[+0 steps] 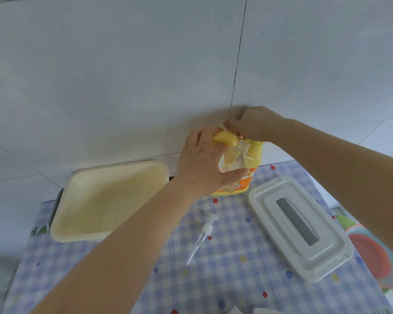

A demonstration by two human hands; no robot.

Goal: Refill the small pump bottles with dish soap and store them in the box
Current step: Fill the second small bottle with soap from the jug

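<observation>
A large yellow dish soap jug with an orange label stands at the far edge of the table by the tiled wall. My left hand holds a small clear bottle, tilted with its open neck up against the jug's handle. My right hand is closed on the top of the jug, around its cap or pump; what the fingers grip is hidden. The small bottle's white pump head with its tube lies loose on the checked tablecloth. The cream box sits open and empty at the left.
The box's white lid with a grey handle strip lies at the right on the blue checked cloth. A pink and teal object sits beyond the table's right edge. White paper shows at the bottom edge.
</observation>
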